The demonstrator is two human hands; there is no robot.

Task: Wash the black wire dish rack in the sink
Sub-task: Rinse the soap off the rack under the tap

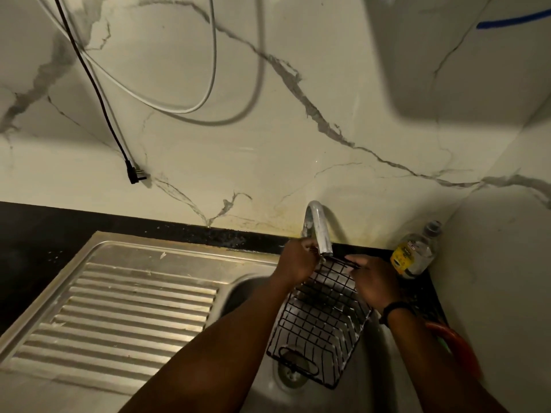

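The black wire dish rack [320, 323] stands tilted in the steel sink [369, 371], its far end raised under the faucet [319, 228] and its near end with an oval handle resting above the drain [290, 375]. My left hand [295, 259] grips the rack's upper left corner beside the spout. My right hand [372, 280] holds the upper right edge; a black band sits on that wrist. Whether water runs from the spout is hard to tell in the dim light.
A ribbed steel drainboard [125, 308] lies left of the basin. A clear bottle with a yellow label [416, 251] stands in the back right corner. An orange object [456, 347] lies at the right edge. Cables [98, 84] hang on the marble wall.
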